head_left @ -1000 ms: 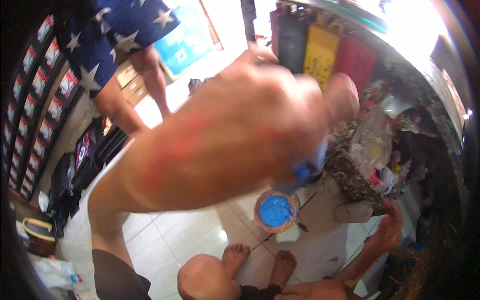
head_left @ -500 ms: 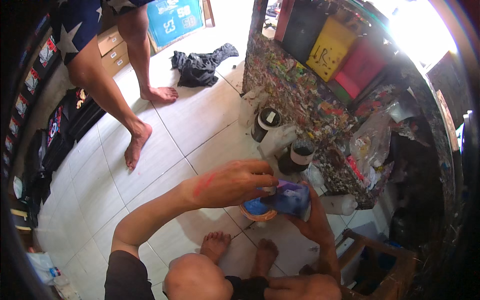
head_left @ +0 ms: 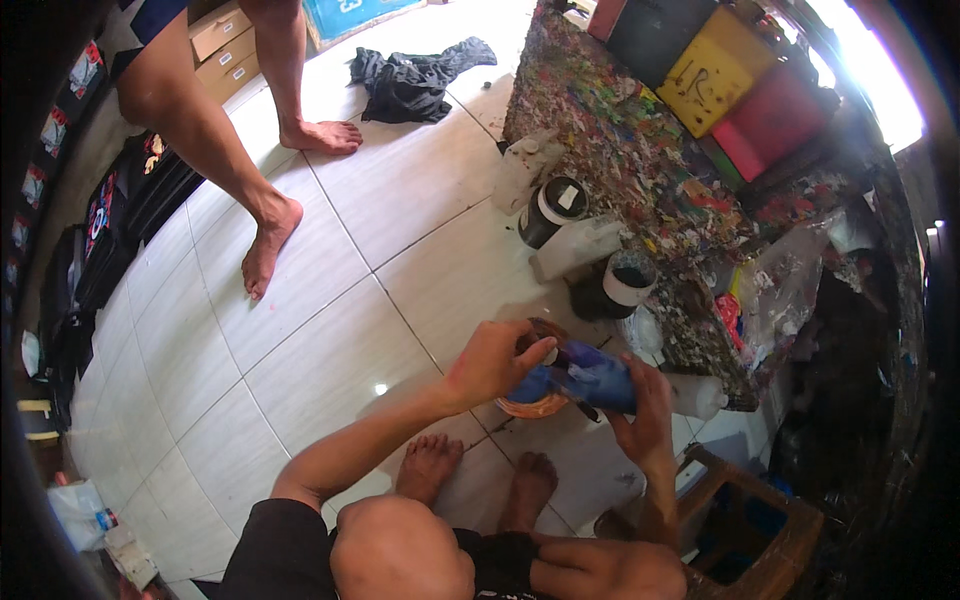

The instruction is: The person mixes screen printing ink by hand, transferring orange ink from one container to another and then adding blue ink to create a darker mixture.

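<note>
Low over the floor, my right hand (head_left: 648, 420) is wrapped round a tilted container (head_left: 600, 378) smeared blue and purple. Its mouth points left, toward my left hand (head_left: 497, 368). The fingers of my left hand are closed in a pinch at that mouth. A small pale bit shows by the fingertips, too little to name. Beneath both hands stands a round tub (head_left: 535, 408) with an orange-brown rim and blue paint-like stuff inside. The container and left hand partly cover it. A thin dark piece shows below the container, its kind unclear.
Dark jars (head_left: 556, 205) with pale labels and a white bottle (head_left: 695, 396) stand beside the paint-crusted bench (head_left: 620, 150). A wooden stool (head_left: 770, 540) is at lower right. Another person's bare feet (head_left: 270, 245) are at left. A black cloth (head_left: 410, 85) lies on the tiles.
The view has shifted, so the bench and jars appear farther right and larger. Both hands stay at the container; my left hand has turned, its thumb now showing on top.
</note>
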The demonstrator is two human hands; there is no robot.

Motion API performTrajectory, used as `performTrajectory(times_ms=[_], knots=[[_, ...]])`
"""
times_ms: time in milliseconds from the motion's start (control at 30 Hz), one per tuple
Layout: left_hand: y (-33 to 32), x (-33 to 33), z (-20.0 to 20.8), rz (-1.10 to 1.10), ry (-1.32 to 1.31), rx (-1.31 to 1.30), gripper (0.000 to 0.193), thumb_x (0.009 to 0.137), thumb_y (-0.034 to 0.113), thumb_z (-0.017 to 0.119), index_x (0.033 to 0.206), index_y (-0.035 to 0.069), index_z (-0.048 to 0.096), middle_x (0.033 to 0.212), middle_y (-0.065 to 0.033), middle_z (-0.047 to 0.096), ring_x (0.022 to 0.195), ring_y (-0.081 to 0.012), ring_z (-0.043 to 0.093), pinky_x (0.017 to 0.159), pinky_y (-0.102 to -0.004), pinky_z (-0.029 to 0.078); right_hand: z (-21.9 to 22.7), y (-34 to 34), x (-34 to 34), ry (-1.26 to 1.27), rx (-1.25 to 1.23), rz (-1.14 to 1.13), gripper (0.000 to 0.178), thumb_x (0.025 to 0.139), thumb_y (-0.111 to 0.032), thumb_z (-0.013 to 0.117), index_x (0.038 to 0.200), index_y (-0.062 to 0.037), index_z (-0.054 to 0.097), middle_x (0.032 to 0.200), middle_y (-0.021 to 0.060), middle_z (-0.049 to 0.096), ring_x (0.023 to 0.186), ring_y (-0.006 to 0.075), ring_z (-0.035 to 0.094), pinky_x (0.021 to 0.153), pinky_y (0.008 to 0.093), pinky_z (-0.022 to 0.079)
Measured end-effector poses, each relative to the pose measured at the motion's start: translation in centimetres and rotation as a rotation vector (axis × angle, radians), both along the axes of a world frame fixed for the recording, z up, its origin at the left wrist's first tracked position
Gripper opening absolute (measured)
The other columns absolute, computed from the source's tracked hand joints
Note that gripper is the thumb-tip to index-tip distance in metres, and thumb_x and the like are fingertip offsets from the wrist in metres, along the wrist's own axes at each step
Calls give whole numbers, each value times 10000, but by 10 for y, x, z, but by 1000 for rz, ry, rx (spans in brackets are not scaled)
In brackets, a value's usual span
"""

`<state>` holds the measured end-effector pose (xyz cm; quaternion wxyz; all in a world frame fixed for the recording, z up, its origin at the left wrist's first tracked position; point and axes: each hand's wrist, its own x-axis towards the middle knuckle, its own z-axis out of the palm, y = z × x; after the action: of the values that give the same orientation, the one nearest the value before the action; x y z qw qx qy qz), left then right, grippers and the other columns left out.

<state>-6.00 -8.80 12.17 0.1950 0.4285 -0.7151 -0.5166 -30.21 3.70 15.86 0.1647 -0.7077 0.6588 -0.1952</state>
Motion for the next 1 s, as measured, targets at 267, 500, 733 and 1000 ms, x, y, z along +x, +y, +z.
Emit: performTrajectory(times_ms=[267, 500, 733, 1000], knots=[[7, 20, -41, 123, 232, 257, 343, 937, 251, 691, 1138, -23, 649, 968, -126, 725, 849, -188, 702, 763, -316, 543, -20, 8, -1, 179, -14, -9, 782, 610, 37, 716, 1357, -116, 540, 1274, 171, 529, 1178, 389, 501, 1033, 509, 364], [9, 24, -51, 158, 206, 229, 307, 930, 197, 698, 1153, -8, 645, 1001, -139, 717, 926, -201, 705, 815, -330, 542, -35, 18, -9, 317, -56, -2, 781, 621, 31, 701, 1365, -149, 548, 1275, 167, 517, 1188, 388, 490, 1054, 531, 343], [12, 25, -52, 163, 203, 260, 302, 927, 198, 702, 1140, -9, 644, 995, -130, 713, 928, -197, 700, 820, -328, 540, -32, 17, -8, 375, -40, -11, 793, 620, 39, 704, 1371, -166, 549, 1284, 169, 513, 1203, 388, 484, 1067, 535, 331], [12, 25, -50, 156, 160, 293, 321, 915, 201, 709, 1144, -13, 638, 1022, -138, 708, 938, -208, 694, 835, -341, 536, -32, 19, -5, 434, -38, 2, 783, 632, 32, 715, 1369, -178, 554, 1301, 177, 511, 1222, 400, 475, 1078, 542, 321]])
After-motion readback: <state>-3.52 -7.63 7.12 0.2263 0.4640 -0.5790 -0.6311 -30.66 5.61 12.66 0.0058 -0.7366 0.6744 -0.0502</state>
